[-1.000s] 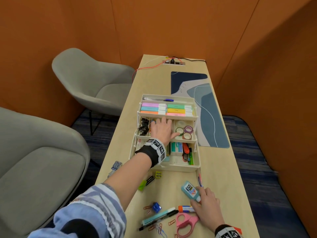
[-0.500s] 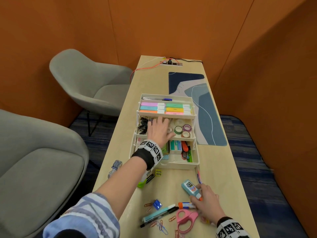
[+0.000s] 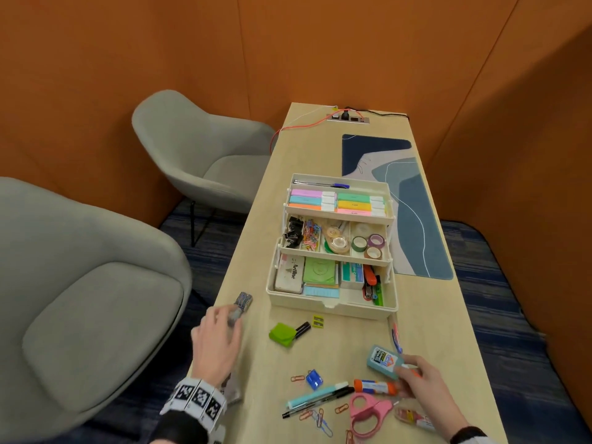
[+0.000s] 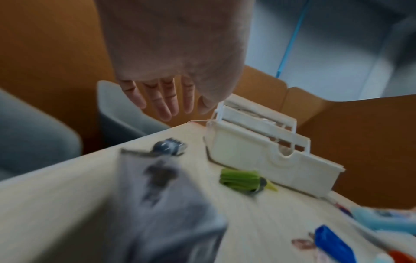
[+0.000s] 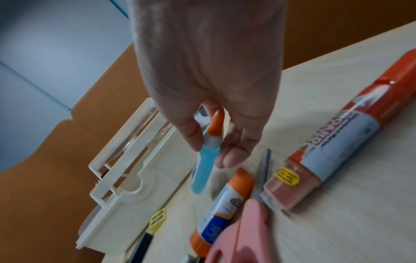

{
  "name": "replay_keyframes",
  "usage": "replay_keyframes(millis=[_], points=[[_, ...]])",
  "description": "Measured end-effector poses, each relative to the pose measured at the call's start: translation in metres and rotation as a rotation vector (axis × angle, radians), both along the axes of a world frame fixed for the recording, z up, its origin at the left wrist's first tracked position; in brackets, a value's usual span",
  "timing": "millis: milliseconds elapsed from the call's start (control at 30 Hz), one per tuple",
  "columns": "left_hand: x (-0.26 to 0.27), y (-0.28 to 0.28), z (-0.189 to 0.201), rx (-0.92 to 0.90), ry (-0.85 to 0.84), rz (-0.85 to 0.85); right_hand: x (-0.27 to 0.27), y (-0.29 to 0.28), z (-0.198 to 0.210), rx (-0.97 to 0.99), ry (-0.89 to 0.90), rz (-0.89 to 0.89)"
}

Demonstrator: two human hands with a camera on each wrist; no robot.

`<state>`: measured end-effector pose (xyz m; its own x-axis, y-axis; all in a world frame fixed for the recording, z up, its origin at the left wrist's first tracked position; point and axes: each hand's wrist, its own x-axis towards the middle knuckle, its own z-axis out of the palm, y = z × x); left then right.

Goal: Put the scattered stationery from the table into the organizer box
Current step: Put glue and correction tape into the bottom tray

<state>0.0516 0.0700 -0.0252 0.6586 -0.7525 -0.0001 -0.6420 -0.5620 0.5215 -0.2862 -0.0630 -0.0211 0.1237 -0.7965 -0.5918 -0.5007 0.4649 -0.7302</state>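
The white tiered organizer box [image 3: 331, 307] stands open mid-table, its trays holding highlighters, tapes, clips and staplers. My left hand [image 3: 224, 320] is at the table's left edge, fingers straight [image 4: 164, 110], just over a small grey-blue clip-like item [image 3: 242, 301]; it holds nothing. My right hand [image 3: 413, 376] pinches the neck of a blue glue bottle [image 3: 381, 360] with an orange cap [image 5: 216, 122], whose body still points down at the table. Scattered nearby are a glue stick [image 3: 374, 386], pink scissors [image 3: 365, 411] and a teal pen [image 3: 315, 395].
A green item with a black marker [image 3: 283, 334], a yellow sharpener [image 3: 317, 321], a blue sharpener [image 3: 314, 379] and paper clips lie in front of the box. An orange-capped marker [image 5: 337, 135] lies right. Grey chairs [image 3: 96, 299] stand left; a blue mat [image 3: 413, 219] lies behind.
My left hand has come back out of the organizer's middle tray to the table's left edge by the grey-blue item. The right hand stays on the glue bottle.
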Motion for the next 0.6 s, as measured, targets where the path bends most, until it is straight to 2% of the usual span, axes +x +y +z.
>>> replay_keyframes(millis=[133, 267, 400, 500, 600], points=[[0.006, 0.021, -0.016, 0.073, 0.018, 0.02, 0.011, -0.002, 0.024, 0.147, -0.309, -0.087], [0.004, 0.008, -0.019, 0.109, 0.009, -0.007, 0.057, -0.022, 0.058, 0.128, -0.489, -0.021], [0.0, -0.015, -0.016, 0.141, -0.002, -0.019, 0.123, -0.06, 0.064, 0.118, -0.413, 0.041], [0.0, -0.03, -0.016, 0.217, -0.01, -0.019, 0.171, -0.086, 0.047, 0.202, -0.327, -0.038], [0.003, -0.04, -0.018, 0.281, -0.001, 0.02, 0.206, -0.096, 0.037, 0.263, -0.326, -0.115]])
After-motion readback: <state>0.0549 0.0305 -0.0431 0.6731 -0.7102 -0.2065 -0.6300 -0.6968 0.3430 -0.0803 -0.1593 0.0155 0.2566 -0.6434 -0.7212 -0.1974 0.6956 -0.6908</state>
